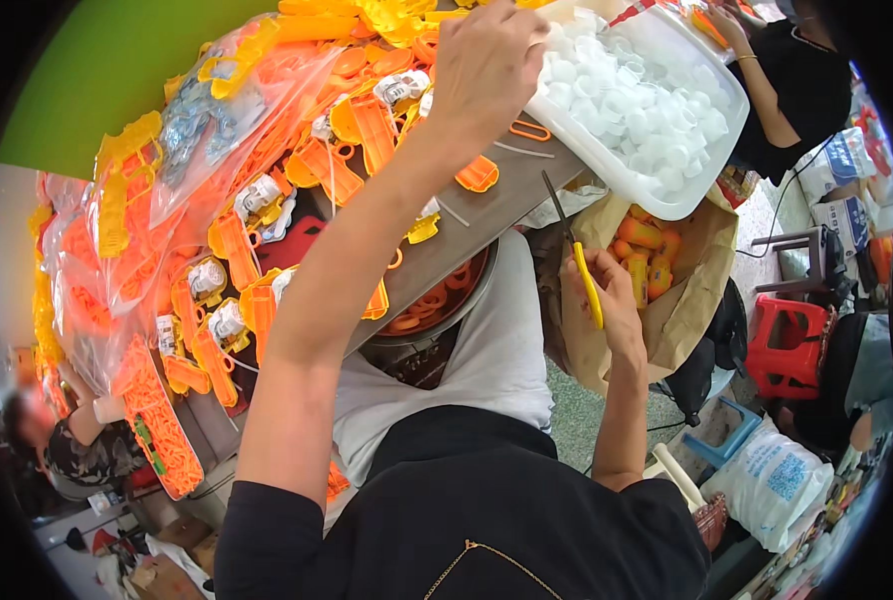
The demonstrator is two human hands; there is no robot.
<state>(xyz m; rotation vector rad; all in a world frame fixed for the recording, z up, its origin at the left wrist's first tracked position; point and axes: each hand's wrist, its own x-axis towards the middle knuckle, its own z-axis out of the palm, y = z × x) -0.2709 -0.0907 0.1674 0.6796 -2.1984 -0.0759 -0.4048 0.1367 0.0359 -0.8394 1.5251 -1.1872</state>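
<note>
My left hand (492, 65) is raised over the far side of the table, beside the left rim of a white plastic tub (712, 185) full of small translucent white plastic pieces (637, 110). Its fingers are curled together, and whatever they may hold is hidden. In my right hand (612, 300) is a yellow-handled tool (589, 285) with a long, dark, tapering tip pointing up and away. That hand is just left of a brown paper bag (687, 330) holding orange and yellow plastic parts (649, 245). Under my left forearm lie several orange and yellow toy-like assemblies (322, 165).
Clear bags of orange parts (247, 130) are heaped at the table's left. A metal basin (477, 300) with orange rings sits below the table edge. One person (72, 430) is at lower left, another (792, 90) at upper right. A red stool (787, 345) stands at right.
</note>
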